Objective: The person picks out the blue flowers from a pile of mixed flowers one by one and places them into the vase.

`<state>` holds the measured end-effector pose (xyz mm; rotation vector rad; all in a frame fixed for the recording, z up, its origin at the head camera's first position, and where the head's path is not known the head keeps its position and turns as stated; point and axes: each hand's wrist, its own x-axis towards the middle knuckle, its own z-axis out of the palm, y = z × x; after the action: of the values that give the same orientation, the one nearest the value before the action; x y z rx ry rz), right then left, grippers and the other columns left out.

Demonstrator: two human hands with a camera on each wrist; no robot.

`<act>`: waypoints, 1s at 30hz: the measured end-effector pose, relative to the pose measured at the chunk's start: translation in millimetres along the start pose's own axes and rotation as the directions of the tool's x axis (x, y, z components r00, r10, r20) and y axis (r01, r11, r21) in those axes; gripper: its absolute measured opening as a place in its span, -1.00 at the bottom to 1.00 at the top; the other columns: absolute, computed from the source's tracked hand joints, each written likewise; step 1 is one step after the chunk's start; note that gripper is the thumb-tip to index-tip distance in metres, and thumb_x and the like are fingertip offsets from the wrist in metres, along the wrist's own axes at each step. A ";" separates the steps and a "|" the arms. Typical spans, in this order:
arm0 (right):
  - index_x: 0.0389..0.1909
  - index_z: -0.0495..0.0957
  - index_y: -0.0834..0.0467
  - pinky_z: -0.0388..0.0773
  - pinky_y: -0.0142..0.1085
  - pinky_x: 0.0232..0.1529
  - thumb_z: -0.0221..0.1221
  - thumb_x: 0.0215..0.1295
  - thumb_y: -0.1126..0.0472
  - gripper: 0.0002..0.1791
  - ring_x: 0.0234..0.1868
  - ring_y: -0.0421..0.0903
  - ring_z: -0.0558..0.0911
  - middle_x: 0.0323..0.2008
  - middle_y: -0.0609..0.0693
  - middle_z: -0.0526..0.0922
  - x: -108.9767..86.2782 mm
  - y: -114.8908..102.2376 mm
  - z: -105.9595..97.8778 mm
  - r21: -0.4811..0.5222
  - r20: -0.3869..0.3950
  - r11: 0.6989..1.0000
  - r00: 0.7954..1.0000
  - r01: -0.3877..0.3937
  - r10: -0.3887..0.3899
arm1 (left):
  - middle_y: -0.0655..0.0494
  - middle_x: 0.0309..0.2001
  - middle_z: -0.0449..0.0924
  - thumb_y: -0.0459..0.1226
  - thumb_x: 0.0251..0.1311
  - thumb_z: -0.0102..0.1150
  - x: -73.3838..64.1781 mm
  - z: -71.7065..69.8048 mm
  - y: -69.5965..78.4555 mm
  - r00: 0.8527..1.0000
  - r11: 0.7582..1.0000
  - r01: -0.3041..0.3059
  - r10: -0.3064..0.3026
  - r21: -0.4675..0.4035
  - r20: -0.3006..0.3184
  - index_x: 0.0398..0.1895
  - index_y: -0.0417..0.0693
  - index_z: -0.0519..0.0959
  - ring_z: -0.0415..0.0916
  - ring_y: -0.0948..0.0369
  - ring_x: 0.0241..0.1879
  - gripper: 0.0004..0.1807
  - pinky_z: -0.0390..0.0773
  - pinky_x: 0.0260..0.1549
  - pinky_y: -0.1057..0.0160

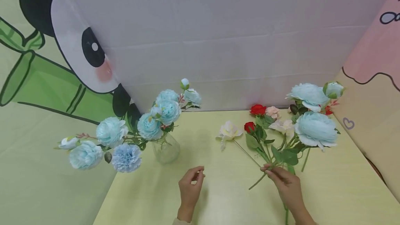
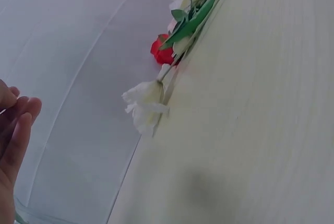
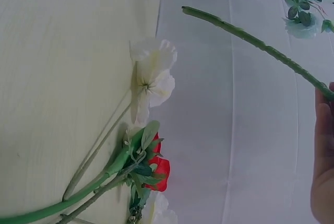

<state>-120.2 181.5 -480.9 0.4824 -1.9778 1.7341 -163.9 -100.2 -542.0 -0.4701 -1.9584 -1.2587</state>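
Note:
My right hand (image 1: 285, 185) pinches the green stem (image 1: 257, 182) of a light blue artificial peony spray (image 1: 315, 129) between thumb and fingers, held over the flowers on the table. In the right wrist view the cut end of that stem (image 3: 255, 43) points out past the hand, raised above the tabletop. My left hand (image 1: 190, 186) hovers with nothing in it, fingers loosely bent, to the left of the lying flowers. Beyond it stands a clear glass vase (image 1: 167, 150) with several light blue peonies (image 1: 149, 126) and a bluer ruffled bloom (image 1: 126, 158) leaning out leftward.
On the pale table (image 1: 225, 197) lie a white flower (image 1: 230, 130), red roses (image 1: 258, 109), a pink flower (image 1: 273, 112) and another white bloom (image 1: 282, 126), stems toward me. A grey-white backdrop (image 1: 231, 44) rises along the table's far edge.

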 end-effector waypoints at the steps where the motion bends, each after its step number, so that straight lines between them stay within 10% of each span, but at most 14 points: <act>1: -0.26 0.56 0.45 0.53 -0.56 -0.14 0.05 0.09 0.64 -0.78 -0.12 -0.38 0.62 -0.19 -0.28 0.67 -0.8 0.7 1.6 -0.005 0.006 1.000 1.000 -0.004 0.004 | -0.08 -0.48 0.63 -0.65 -0.11 0.18 -0.6 3.5 2.0 1.000 1.000 -0.006 0.006 -0.013 0.023 -0.35 -0.25 0.61 0.57 0.24 -0.59 -0.75 0.49 -0.59 0.57; 13: -0.27 0.58 0.40 0.54 -0.58 -0.20 0.12 0.07 0.59 -0.80 -0.18 -0.46 0.62 -0.23 -0.45 0.64 -5.1 1.2 19.3 -0.118 0.028 0.993 0.999 -0.024 0.027 | 0.04 -0.31 0.69 -0.33 0.01 0.30 -0.7 28.6 31.8 0.968 0.995 -0.005 0.031 -0.104 0.249 -0.14 -0.11 0.60 0.63 0.25 -0.34 -0.72 0.57 -0.35 0.49; 18: -0.27 0.61 0.33 0.53 -0.60 -0.24 0.13 0.02 0.63 -0.73 -0.21 -0.43 0.63 -0.31 -0.23 0.71 -6.7 3.8 24.1 -0.118 0.004 0.993 1.000 0.003 -0.003 | 0.08 -0.21 0.69 -0.22 0.02 0.31 -3.4 30.1 36.9 0.940 0.996 0.005 0.026 -0.091 0.339 -0.14 -0.05 0.61 0.62 0.23 -0.24 -0.71 0.56 -0.26 0.43; 30: -0.32 0.63 0.21 0.53 -0.59 -0.25 0.16 0.05 0.55 -0.77 -0.16 -0.48 0.60 -0.30 -0.30 0.69 -5.7 1.4 31.3 -0.181 0.068 0.983 0.998 0.012 0.000 | 0.12 -0.25 0.69 -0.24 0.07 0.25 -1.5 32.7 47.5 0.929 0.993 0.022 0.024 -0.119 0.369 -0.21 -0.04 0.63 0.62 0.28 -0.28 -0.81 0.55 -0.26 0.47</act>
<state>-119.7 150.5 -488.2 0.4891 -2.1553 1.5330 -144.9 -49.6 -521.7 -0.8208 -2.1953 -1.3708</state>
